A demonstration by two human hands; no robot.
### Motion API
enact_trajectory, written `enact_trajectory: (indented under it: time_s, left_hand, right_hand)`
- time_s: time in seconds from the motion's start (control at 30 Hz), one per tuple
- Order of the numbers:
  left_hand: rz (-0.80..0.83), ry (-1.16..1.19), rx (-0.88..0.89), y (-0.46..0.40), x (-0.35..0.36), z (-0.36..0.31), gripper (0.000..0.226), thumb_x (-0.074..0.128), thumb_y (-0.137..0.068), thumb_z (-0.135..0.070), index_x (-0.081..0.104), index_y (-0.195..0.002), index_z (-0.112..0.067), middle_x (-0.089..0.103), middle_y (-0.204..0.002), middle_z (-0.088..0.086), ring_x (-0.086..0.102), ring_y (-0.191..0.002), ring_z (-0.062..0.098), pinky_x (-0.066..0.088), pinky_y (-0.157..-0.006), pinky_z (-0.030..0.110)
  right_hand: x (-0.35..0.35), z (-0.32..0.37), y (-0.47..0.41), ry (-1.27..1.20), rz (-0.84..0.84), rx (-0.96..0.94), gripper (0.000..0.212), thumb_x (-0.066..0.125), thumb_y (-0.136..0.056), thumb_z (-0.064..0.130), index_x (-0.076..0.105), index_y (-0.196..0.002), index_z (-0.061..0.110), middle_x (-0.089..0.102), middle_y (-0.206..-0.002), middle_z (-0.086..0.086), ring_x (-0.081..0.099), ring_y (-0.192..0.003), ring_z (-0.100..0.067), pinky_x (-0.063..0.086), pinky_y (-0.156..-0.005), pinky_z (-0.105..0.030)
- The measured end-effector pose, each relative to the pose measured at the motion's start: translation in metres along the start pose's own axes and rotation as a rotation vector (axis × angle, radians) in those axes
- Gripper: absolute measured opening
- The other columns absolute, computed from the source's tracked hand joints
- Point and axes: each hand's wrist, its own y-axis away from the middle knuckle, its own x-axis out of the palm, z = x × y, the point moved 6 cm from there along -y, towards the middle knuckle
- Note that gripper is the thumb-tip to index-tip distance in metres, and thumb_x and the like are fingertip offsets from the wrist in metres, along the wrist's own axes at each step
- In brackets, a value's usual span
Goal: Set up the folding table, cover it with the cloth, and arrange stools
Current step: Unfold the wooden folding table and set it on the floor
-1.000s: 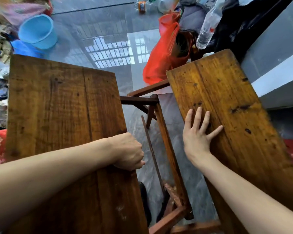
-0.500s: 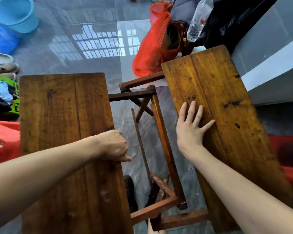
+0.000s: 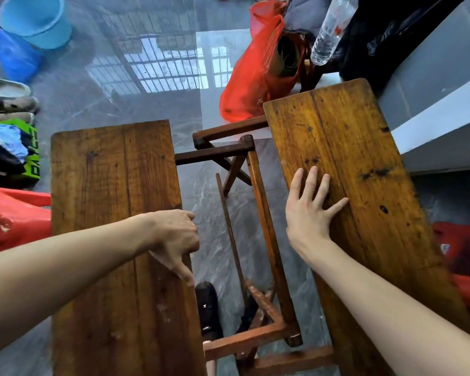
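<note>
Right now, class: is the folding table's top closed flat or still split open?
Split open: the left panel and right panel stand apart, frame showing between.

Between the two boards we find an open gap, crossed by the folding frame [image 3: 266,213]. Beyond that frame, a red bag [image 3: 255,77] and a bottle [image 3: 327,31] crowd the floor.

Head-worn camera is looking steeply down, close over two wooden table leaves [image 3: 114,213] and grey floor [image 3: 152,77].
</note>
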Motion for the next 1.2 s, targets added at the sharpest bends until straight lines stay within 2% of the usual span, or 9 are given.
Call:
enact_trajectory:
  time_s: [0.17,0.3,0.43,0.57,0.67,0.77,0.93,1.1,1.2]
  left_hand:
    - [-0.011,-0.014,0.013,0.006,0.009,0.007,0.066,0.034,-0.064,-0.092,0.042,-0.064,-0.026,0.043,-0.061,-0.017,0.045,-0.06,0.01,0.021,-0.074,0.03]
    - [-0.037,-0.019,0.0,0.003,0.013,0.01,0.068,0.035,-0.062,-0.094,0.043,-0.062,-0.027,0.044,-0.059,-0.016,0.044,-0.056,0.008,0.023,-0.071,0.031]
    - [-0.017,-0.026,-0.015,-0.006,0.018,0.01,0.072,0.036,-0.064,-0.094,0.049,-0.067,-0.024,0.058,-0.068,-0.008,0.05,-0.059,0.013,0.027,-0.072,0.033]
    - [0.001,-0.013,-0.017,-0.012,0.019,0.009,0.074,0.036,-0.065,-0.094,0.056,-0.073,-0.023,0.06,-0.071,-0.008,0.053,-0.064,0.014,0.033,-0.076,0.033]
    - [-0.02,-0.007,-0.004,-0.011,0.013,0.006,0.074,0.037,-0.067,-0.093,0.056,-0.072,-0.022,0.058,-0.07,-0.008,0.052,-0.063,0.013,0.025,-0.072,0.032]
    - [-0.02,-0.025,0.005,-0.01,0.011,0.003,0.076,0.037,-0.068,-0.092,0.062,-0.078,-0.021,0.062,-0.072,-0.006,0.055,-0.065,0.015,0.024,-0.074,0.031]
    - [-0.017,-0.078,0.038,-0.008,0.007,0.002,0.078,0.038,-0.068,-0.092,0.064,-0.081,-0.019,0.063,-0.075,-0.005,0.056,-0.067,0.016,0.022,-0.074,0.032]
    - [0.024,-0.114,0.066,-0.005,0.006,0.004,0.077,0.039,-0.068,-0.092,0.062,-0.078,-0.019,0.061,-0.074,-0.006,0.052,-0.064,0.013,0.025,-0.072,0.032]
    - [0.022,-0.127,0.067,-0.003,0.005,0.005,0.076,0.041,-0.065,-0.092,0.063,-0.076,-0.02,0.06,-0.071,-0.008,0.052,-0.066,0.012,0.025,-0.072,0.032]
  right_hand:
    - [0.008,0.003,-0.002,-0.046,0.033,-0.037,0.105,0.064,-0.085,0.003,-0.017,-0.151,0.007,-0.018,-0.157,-0.026,-0.015,-0.143,-0.051,0.012,-0.1,-0.082]
    - [0.016,0.004,-0.005,-0.017,0.071,-0.129,0.118,0.072,-0.079,0.003,-0.018,-0.15,0.032,-0.022,-0.152,-0.03,-0.015,-0.14,-0.056,0.016,-0.095,-0.084]
    - [0.023,0.001,-0.009,0.053,0.132,-0.125,0.067,0.066,-0.083,0.001,0.03,-0.134,0.027,-0.021,-0.15,-0.032,-0.012,-0.139,-0.059,0.028,-0.097,-0.079]
    - [0.016,-0.005,-0.013,0.179,0.152,-0.169,0.054,0.062,-0.09,0.014,0.034,-0.134,0.025,-0.008,-0.154,-0.035,0.006,-0.14,-0.058,0.047,-0.094,-0.061]
    - [0.003,-0.005,-0.018,0.328,0.213,-0.245,0.045,0.053,-0.097,0.025,0.036,-0.138,0.021,0.0,-0.152,-0.037,0.019,-0.138,-0.053,0.055,-0.084,-0.043]
    - [-0.014,-0.006,-0.019,0.531,0.196,-0.438,0.04,0.036,-0.101,0.037,0.045,-0.134,0.016,0.011,-0.149,-0.03,0.018,-0.138,-0.043,0.047,-0.095,-0.043]
    - [-0.022,-0.025,-0.014,0.87,0.251,-0.842,0.046,0.031,-0.101,0.038,0.042,-0.144,0.024,0.008,-0.16,-0.012,-0.003,-0.148,-0.033,0.002,-0.116,-0.06]
    - [-0.023,-0.035,-0.01,0.925,0.433,-1.0,0.031,0.037,-0.098,0.021,0.052,-0.125,0.02,0.051,-0.128,-0.003,0.041,-0.13,-0.025,0.0,-0.116,-0.064]
    - [-0.026,-0.031,-0.005,0.899,0.46,-1.031,0.032,0.037,-0.1,0.015,0.053,-0.127,0.02,0.056,-0.125,-0.002,0.043,-0.126,-0.024,0.009,-0.116,-0.063]
